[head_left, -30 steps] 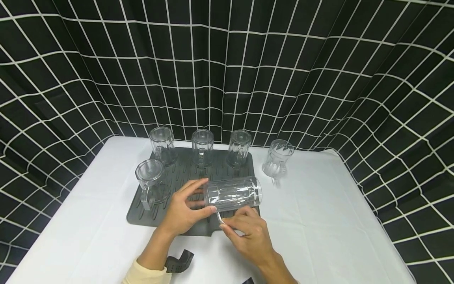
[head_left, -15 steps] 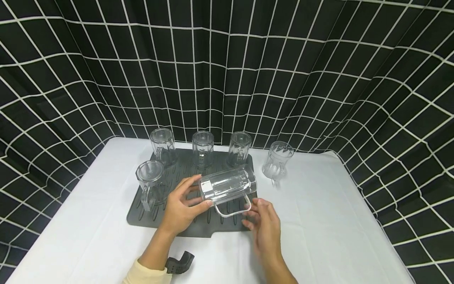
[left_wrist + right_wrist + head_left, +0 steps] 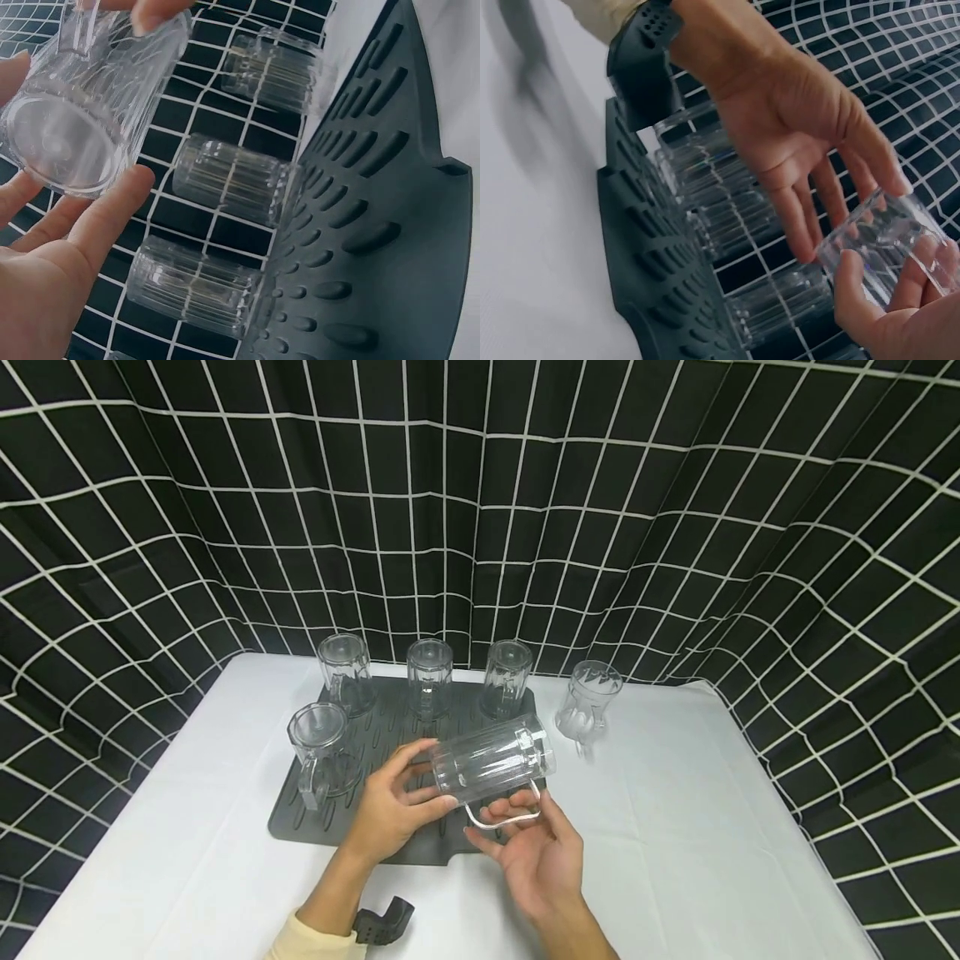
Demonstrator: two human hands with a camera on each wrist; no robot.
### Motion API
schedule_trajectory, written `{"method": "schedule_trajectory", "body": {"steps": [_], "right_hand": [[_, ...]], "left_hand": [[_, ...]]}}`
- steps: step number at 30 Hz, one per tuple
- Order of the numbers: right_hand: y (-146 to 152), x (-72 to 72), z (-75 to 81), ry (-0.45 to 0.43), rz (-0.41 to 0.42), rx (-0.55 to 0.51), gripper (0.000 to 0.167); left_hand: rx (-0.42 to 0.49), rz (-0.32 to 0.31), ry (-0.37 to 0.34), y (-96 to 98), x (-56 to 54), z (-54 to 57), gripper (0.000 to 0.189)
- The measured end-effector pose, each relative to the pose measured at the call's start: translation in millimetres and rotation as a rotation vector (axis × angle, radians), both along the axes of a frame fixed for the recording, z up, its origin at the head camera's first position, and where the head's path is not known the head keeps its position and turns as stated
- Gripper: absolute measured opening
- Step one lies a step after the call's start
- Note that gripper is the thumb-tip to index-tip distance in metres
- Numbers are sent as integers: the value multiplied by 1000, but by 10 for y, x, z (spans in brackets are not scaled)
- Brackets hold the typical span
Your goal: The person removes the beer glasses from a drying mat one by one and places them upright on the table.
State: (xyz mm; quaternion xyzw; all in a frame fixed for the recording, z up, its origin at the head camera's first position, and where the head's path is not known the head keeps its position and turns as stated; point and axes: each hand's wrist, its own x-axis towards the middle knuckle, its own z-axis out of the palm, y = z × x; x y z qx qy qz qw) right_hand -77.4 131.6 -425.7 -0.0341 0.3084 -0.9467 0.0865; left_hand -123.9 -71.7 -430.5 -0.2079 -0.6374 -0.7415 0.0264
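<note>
A clear glass mug (image 3: 491,760) lies tipped sideways in the air over the grey drying mat (image 3: 300,822), its handle toward me. My left hand (image 3: 393,802) grips its base end, thumb on the near side; the left wrist view shows fingers spread round the round base (image 3: 64,142). At the mug's other end, my right hand (image 3: 536,856) is palm up. Its curled fingers are at the handle, some behind it, and the thumb is close to its far end. How firmly they hold is hard to see.
Three upside-down mugs (image 3: 430,681) stand along the mat's back edge. Another mug (image 3: 318,743) stands at the mat's left side. Right of the mat, a flared glass mug (image 3: 588,702) is on the white tablecloth (image 3: 675,827). A black gridded curtain (image 3: 480,510) surrounds the table.
The right hand let go of the handle, drew right, then came back palm up with its fingers at the handle. The mug turned, swinging its handle into view. The left hand kept its grip.
</note>
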Motion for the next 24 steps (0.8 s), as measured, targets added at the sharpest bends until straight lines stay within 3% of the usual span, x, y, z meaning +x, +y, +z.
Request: {"method": "schedule_trajectory", "body": {"steps": [5,14,18,24], "right_hand": [[10,12,28,103,6,-66,45],[-7,47,114,135,-10,-44,45],[-24,75,136,235,-8,17,43],[-85,124,166,366,-72,161,39]], "left_hand": [[4,-65,-32,21,-2,-21,73],[-35,-125,17,52,-25,-104,72],[-60,-132,14,55,-26,-117,73],[-123,-119,-4,54,-29,-147,71]]}}
